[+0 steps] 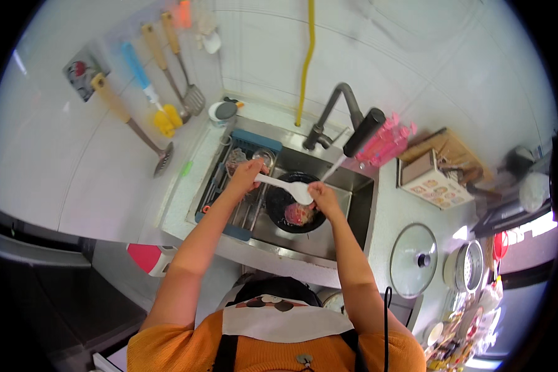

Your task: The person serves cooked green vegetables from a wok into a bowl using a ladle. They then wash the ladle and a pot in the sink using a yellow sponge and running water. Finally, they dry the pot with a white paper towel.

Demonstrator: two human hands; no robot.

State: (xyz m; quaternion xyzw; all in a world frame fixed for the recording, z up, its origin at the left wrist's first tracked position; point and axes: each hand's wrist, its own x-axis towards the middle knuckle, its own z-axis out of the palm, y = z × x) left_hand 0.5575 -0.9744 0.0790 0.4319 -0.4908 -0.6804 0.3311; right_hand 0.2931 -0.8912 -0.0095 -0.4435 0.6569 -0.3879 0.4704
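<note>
Over the sink (347, 180) I hold a white spoon (278, 181) level between my hands. The fingers of my left hand (248, 175) are closed on the end of its handle. My right hand (323, 199) grips the edge of its rounded bowl. A white streak, seemingly running water, comes down from the black faucet head (364, 132) beside my right hand. Below the spoon, a round black pan or basin (278, 204) stands in the sink. Something pink, red and pale lies in it; I cannot make out its kind.
A blue-grey drain rack (257, 137) with glass items spans the sink's left side. Right of the sink are a pink bag-like item (385, 141), a patterned holder (434, 178) and a glass lid (413, 260). Utensils, including a slotted spatula (194, 99), hang on the left wall.
</note>
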